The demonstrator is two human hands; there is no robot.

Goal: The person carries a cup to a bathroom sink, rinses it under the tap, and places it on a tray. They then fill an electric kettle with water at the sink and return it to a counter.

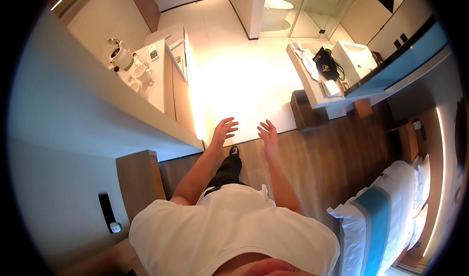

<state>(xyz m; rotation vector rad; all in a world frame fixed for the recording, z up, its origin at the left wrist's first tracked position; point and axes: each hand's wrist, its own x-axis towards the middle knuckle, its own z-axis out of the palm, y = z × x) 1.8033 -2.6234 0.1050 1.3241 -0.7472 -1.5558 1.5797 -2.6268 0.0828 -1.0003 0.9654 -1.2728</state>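
My left hand (222, 131) is held out in front of my body with its fingers apart and nothing in it. Level with it, my right hand (269, 135) is also raised, fingers spread and holding nothing. Neither touches any object. Below them, the pale tiled floor (242, 81) meets the wood floor (293, 162). One dark shoe (234, 150) shows near that seam. Nearest to my right hand is a dark brown bin or box (307, 116) under the counter (318, 94).
Left, a counter (157, 85) holds an open-lidded kettle (121, 58), cups (141, 73) and bottles. Right, a black drawstring bag (327, 65) and white cloth (307, 61) lie by a washbasin (355, 57). A bed (373, 221) is lower right; a glass shower enclosure (311, 12) stands ahead.
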